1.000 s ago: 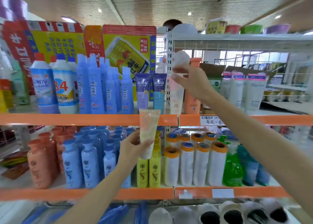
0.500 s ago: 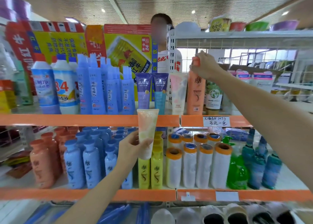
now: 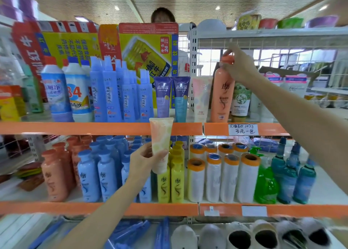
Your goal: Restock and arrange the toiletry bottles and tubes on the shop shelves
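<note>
My left hand (image 3: 144,161) grips a pale peach-and-yellow tube (image 3: 161,141), held upright with its cap down in front of the orange shelf edge (image 3: 94,128). My right hand (image 3: 238,65) grips the neck and cap of a tall orange bottle (image 3: 222,94) standing on the upper shelf. Left of that bottle stands a pink-and-white tube (image 3: 201,98), then a teal tube (image 3: 181,98) and a purple tube (image 3: 163,96).
Blue spray bottles (image 3: 116,96) and white cleaner bottles (image 3: 75,90) fill the upper shelf's left. Below stand orange (image 3: 54,175), blue (image 3: 98,175) and yellow bottles (image 3: 170,181), white rolls (image 3: 222,175) and green and teal bottles (image 3: 286,181). A person's head (image 3: 162,15) shows behind the shelf.
My right hand left the pink-and-white tube standing on the upper shelf and moved right to grip the orange bottle's top. My left hand kept holding its tube in place.
</note>
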